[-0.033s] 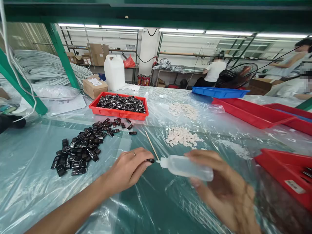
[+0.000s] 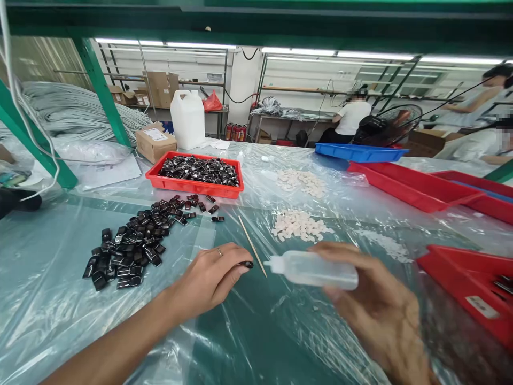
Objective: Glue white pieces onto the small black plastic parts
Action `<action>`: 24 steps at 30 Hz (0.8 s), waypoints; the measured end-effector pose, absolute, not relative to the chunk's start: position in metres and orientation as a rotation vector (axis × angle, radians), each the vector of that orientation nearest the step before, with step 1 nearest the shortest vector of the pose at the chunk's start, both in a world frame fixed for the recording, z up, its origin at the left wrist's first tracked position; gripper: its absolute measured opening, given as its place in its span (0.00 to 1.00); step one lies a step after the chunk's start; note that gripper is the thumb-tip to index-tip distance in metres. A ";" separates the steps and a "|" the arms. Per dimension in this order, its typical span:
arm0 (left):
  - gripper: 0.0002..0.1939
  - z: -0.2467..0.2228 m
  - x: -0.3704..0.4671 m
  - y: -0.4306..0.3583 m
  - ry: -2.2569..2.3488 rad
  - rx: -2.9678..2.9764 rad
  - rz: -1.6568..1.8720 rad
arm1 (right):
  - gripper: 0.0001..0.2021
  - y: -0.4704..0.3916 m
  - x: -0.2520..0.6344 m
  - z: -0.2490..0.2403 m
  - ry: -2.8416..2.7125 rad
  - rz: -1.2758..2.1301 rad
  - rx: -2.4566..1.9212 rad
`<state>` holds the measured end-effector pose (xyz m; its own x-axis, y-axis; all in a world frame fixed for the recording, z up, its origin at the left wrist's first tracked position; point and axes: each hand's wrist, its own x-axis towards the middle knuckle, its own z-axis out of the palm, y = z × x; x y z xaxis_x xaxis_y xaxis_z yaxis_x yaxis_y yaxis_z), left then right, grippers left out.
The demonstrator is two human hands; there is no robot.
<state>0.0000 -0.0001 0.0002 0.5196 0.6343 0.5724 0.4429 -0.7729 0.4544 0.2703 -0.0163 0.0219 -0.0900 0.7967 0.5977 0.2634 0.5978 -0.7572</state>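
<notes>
Between the thumb and fingers of my left hand (image 2: pixel 214 275) is a small black plastic piece (image 2: pixel 246 264), mostly covered by the fingers. My right hand (image 2: pixel 372 299) grips a translucent squeeze bottle (image 2: pixel 316 269), tilted nearly level. Its narrow nozzle points left at the black piece, a short gap apart. A thin wooden stick (image 2: pixel 252 246) lies on the plastic sheet just beyond, between the nozzle and my left hand. Loose black pieces (image 2: pixel 136 246) are heaped left of my left hand. Beyond the bottle lies a pile of small whitish pieces (image 2: pixel 298 224).
A red tray (image 2: pixel 196 186) full of black parts stands at the back, near a white jug (image 2: pixel 187 120) and a cardboard box (image 2: pixel 156 143). Red trays (image 2: pixel 417 187) and a blue tray (image 2: pixel 360 152) sit at the right. A green beam (image 2: pixel 256 21) crosses overhead. Several people work beyond.
My right hand has drawn the bottle to the right, so its nozzle has moved away from the black piece. My left hand has stayed in place.
</notes>
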 end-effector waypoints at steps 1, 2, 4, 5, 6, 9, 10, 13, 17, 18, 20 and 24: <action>0.10 0.000 0.000 0.000 0.904 2.498 1.108 | 0.13 -0.011 0.274 0.022 -1.518 0.730 -0.897; 0.11 0.001 0.000 -0.001 0.898 2.486 1.120 | 0.11 -0.006 0.276 0.022 -1.392 0.879 -0.884; 0.11 0.002 0.000 -0.003 0.906 2.460 1.135 | 0.10 0.002 0.276 0.019 -1.197 1.129 -0.835; 0.11 0.002 0.000 -0.004 0.920 2.446 1.131 | 0.12 0.005 0.273 0.016 -1.145 1.221 -0.819; 0.11 0.002 0.000 -0.005 0.935 2.433 1.125 | 0.14 0.007 0.269 0.013 -1.144 1.283 -0.822; 0.12 0.003 0.000 -0.005 0.975 2.391 1.100 | 0.18 0.007 0.252 0.000 -1.381 1.319 -0.904; 0.12 0.003 -0.001 -0.005 0.989 2.380 1.103 | 0.19 0.006 0.247 -0.004 -1.487 1.300 -0.932; 0.13 0.006 -0.003 -0.001 1.038 2.368 1.132 | 0.18 0.002 0.233 -0.013 -1.707 1.177 -1.000; 0.12 0.008 -0.005 0.002 1.055 2.403 1.166 | 0.15 -0.001 0.222 -0.017 -1.901 0.938 -1.054; 0.12 0.007 -0.005 0.002 1.059 2.404 1.163 | 0.15 -0.001 0.222 -0.017 -1.934 0.895 -1.061; 0.13 0.006 -0.005 0.001 1.067 2.392 1.143 | 0.19 0.004 0.229 -0.013 -1.989 0.846 -1.067; 0.13 0.004 -0.004 -0.003 1.084 2.389 1.105 | 0.17 0.032 0.278 -0.004 -2.039 0.797 -1.166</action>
